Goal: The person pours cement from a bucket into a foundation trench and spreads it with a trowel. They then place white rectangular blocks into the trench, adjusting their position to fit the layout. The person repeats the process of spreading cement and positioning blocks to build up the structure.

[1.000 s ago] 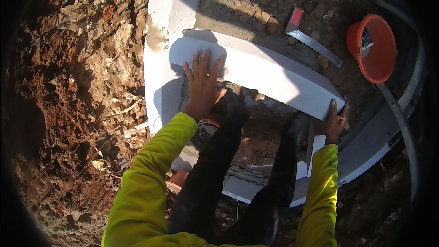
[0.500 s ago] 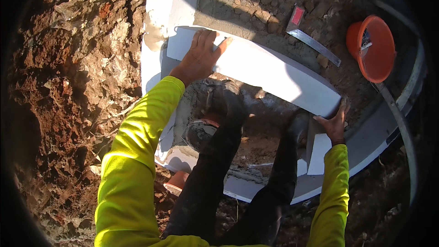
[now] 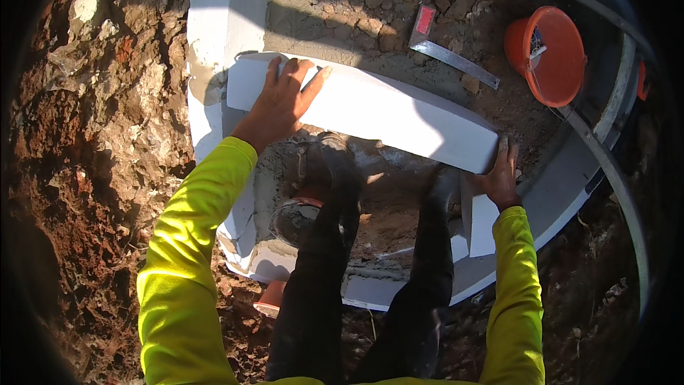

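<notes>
A long white building block lies across in front of me, its left end at the pale wall and its right end turned toward me. My left hand grips its left part from above, fingers spread over the top face to the far edge. At the block's right end, my right hand is wrapped round the corner, thumb on the near side. Under that hand stands another white block, partly covered. My boots are on the ground just on the near side of the long block.
Beyond the block lie a metal try square and an orange bucket with things in it. A curved low wall rings the area. Near my left leg are a round mortar pan and a small orange pot. Rough soil slopes at left.
The view has shifted, so the scene sits farther left. Both hands stay on the long block; the left hand's fingers are spread more. The block shows no clear movement against the wall.
</notes>
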### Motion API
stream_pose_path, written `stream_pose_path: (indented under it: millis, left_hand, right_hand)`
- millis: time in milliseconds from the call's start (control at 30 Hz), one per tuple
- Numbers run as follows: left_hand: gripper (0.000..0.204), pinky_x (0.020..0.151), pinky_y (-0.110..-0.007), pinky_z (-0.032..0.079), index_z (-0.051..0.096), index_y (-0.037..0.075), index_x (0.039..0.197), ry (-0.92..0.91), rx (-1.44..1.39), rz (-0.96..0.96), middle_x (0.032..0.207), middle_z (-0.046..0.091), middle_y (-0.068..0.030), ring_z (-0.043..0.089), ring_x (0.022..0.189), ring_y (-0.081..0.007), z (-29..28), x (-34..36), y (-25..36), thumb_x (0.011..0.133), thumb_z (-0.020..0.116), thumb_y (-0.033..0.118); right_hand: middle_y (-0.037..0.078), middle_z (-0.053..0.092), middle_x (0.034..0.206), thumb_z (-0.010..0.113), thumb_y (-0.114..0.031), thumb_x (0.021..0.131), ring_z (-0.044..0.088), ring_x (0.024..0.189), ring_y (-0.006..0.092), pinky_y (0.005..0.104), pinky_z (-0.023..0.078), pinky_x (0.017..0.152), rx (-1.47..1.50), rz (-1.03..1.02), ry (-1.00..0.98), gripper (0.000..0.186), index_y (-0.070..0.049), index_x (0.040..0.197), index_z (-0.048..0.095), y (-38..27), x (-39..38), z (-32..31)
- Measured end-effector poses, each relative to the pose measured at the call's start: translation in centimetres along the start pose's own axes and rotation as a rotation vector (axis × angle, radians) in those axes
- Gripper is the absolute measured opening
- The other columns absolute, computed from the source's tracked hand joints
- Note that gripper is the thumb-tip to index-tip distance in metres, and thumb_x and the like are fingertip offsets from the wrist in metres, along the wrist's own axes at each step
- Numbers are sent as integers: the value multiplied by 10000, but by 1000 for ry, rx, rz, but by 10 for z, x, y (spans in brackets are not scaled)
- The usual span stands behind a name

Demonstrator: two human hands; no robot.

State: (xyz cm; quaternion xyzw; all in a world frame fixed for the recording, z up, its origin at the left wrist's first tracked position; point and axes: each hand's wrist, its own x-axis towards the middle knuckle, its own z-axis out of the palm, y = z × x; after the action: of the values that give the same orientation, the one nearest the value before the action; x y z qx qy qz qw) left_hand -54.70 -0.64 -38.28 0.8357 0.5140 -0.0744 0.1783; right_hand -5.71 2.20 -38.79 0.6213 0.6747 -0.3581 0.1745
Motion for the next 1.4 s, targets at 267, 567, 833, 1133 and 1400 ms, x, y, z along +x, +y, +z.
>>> stream_pose_path:
  millis: [267,567,833,1133,1400]
  left_hand:
    - [848,1101,-580,275,372,55,1488,-107,118,-46,1349,471,-206,429,1269,-353,-2,15,-7,719,721,131]
    - [829,1081,-553,301,495,70,1409,5,-15,-33,1303,499,-186,470,1235,-359,1,8,-6,642,802,135]
    - [726,1093,-556,287,499,88,1402,33,1,-57,1322,483,-175,450,1240,-353,7,5,-4,707,706,92]
    - [841,1048,-545,299,487,160,1390,80,-83,-94,1282,484,-142,444,1190,-347,2,10,3,610,799,117]
    - [948,1062,-565,282,425,145,1444,-36,-37,-104,1300,462,-149,436,1205,-354,-9,22,5,591,839,176]
  right_hand:
    - [300,233,1485,867,-159,645,265,1374,512,543,319,1139,0,68,76,1055,45,1471,243,-18,4,7]
    - [274,250,1493,840,-138,639,302,1367,478,504,325,1147,-54,-30,58,1073,20,1502,222,-4,0,11]
    - [295,285,1465,829,-124,644,323,1339,510,525,343,1120,-44,-63,86,1054,5,1505,234,1,2,13]
    - [292,302,1458,835,-69,593,367,1290,523,540,364,1097,-102,-80,101,995,26,1441,324,-1,1,6]
    - [288,302,1479,856,-71,571,381,1292,530,535,365,1101,-53,-136,116,1023,42,1434,319,4,4,1]
